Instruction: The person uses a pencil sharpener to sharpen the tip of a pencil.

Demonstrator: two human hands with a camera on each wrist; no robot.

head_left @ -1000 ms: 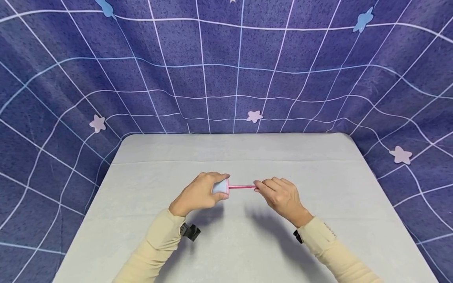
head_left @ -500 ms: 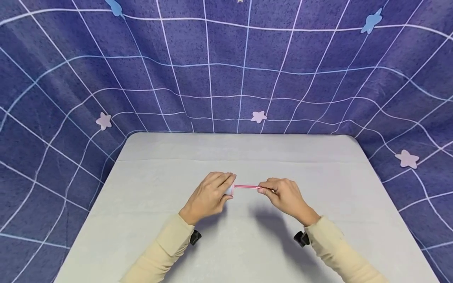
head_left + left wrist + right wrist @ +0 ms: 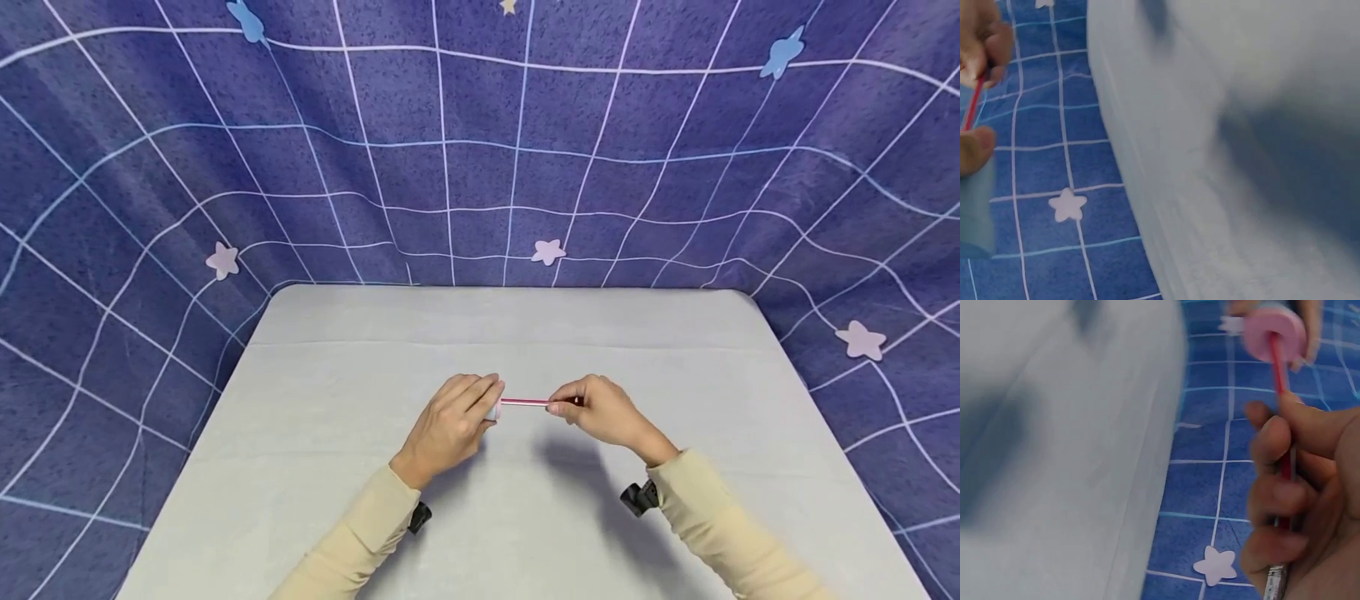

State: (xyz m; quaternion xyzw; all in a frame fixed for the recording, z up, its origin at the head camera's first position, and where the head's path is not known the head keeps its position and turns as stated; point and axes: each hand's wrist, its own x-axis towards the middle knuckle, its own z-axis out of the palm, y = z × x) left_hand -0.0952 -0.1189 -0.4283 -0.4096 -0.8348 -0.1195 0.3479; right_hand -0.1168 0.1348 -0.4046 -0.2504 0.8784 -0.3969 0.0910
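Curtain (image 3: pixel 480 104) hangs behind table (image 3: pixel 510 325) and along both its sides. Left hand (image 3: pixel 453 425) and right hand (image 3: pixel 603 410) both over table's middle, both grasping. Blue cylinder (image 3: pixel 975 209) over table, left hand round it, pink end toward table's right edge. Red stick (image 3: pixel 525 402) over table, gripped by right hand, entering pink end.

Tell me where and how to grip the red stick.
The red stick is probably best held by its slim, straight shaft, coming from the person's right, as the right hand does: it runs crosswise, and its left end meets the pink face of the blue piece in the left hand.
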